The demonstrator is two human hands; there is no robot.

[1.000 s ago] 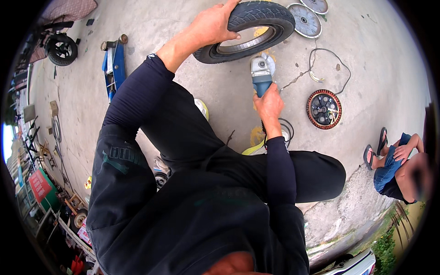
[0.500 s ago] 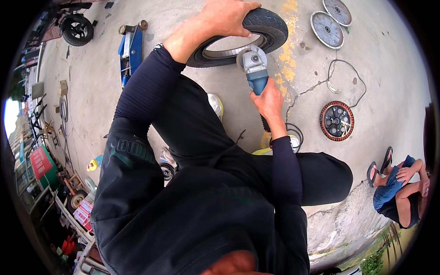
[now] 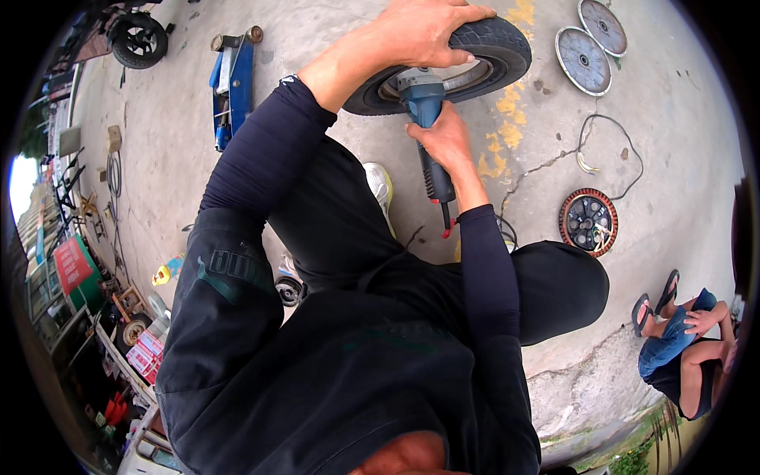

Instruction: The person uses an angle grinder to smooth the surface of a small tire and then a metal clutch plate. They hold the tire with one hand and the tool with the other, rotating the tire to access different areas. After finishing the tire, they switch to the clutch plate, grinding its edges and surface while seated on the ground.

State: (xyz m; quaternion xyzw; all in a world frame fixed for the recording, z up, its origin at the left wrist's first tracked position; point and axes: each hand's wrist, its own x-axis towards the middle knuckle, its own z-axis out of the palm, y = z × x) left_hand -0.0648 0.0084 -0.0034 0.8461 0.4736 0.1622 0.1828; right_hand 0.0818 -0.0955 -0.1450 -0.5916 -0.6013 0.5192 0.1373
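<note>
My left hand [image 3: 427, 36] grips the top of a black tire [image 3: 507, 59] on a metal rim [image 3: 473, 80], holding it tilted above the ground. My right hand [image 3: 443, 138] is wrapped round the body of a blue-grey angle grinder [image 3: 423, 101]. The grinder's silver head sits within the tire's opening, under my left hand; its disc is hidden, so contact with the rim cannot be made out. A black power cord runs back from the handle between my knees.
A blue floor jack [image 3: 237, 87] lies left; round metal covers [image 3: 583, 62], a motor stator [image 3: 571, 222] and a loose cable [image 3: 638, 166] lie right. A seated person [image 3: 677, 356] in flip-flops is at lower right. A scooter wheel [image 3: 138, 43] and clutter line the left.
The grinder in my right hand has moved up and leftward into the tire's opening. My left hand has shifted slightly on the tire, and the view has shifted, with surroundings appearing further right.
</note>
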